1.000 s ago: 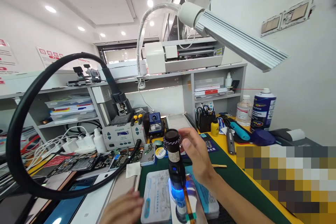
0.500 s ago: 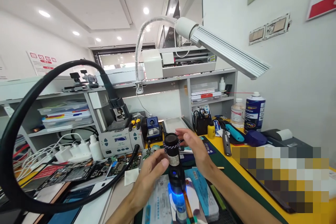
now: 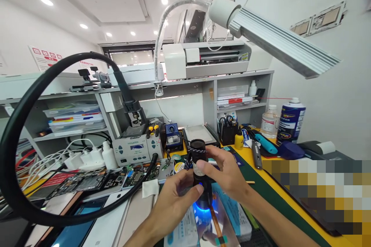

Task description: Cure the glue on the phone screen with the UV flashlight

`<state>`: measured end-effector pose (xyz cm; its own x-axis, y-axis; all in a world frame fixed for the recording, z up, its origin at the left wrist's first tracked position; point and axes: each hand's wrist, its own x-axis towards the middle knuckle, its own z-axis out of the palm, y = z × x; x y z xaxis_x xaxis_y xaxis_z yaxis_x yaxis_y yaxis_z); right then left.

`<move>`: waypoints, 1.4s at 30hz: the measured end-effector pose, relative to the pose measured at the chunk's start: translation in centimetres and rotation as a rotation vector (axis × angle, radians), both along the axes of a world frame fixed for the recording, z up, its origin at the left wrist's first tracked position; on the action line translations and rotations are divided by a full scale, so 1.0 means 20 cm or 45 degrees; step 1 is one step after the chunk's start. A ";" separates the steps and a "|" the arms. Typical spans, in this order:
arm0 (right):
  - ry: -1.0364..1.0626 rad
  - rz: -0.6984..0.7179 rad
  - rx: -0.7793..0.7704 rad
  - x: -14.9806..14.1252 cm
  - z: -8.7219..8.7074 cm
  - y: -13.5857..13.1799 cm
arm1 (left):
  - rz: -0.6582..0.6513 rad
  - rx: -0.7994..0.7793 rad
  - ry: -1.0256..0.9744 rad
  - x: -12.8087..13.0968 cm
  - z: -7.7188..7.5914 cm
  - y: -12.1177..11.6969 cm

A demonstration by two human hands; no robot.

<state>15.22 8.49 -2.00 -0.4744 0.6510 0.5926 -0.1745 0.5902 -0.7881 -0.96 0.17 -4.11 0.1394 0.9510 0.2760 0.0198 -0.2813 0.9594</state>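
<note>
A black cylindrical lamp point(image 3: 199, 162) stands upright low in the middle of the view, and blue light point(image 3: 204, 207) glows under its foot. My left hand point(image 3: 174, 202) comes up from below and its fingers wrap the lamp's lower body. From the right, my right hand point(image 3: 227, 173) grips the lamp's middle with thumb and fingers. Under the lamp lies a phone part with an orange flex cable point(image 3: 216, 220) on a white and blue pad point(image 3: 185, 231).
A black hose point(image 3: 17, 131) loops at the left from a grey hot-air station point(image 3: 136, 148). Circuit boards point(image 3: 95, 179), white chargers point(image 3: 84, 158), a soldering stand point(image 3: 172, 135), a blue spray can point(image 3: 290, 121) and a lamp head point(image 3: 284, 48) overhead surround the green mat point(image 3: 261, 193).
My left hand has risen from the pad and closed round the lamp's lower body. My right hand has closed on its middle. The camera has shifted slightly.
</note>
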 end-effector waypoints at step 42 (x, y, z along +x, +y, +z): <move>-0.064 0.013 -0.117 -0.06 -0.02 -0.01 | 0.167 -0.001 0.246 0.00 0.01 0.02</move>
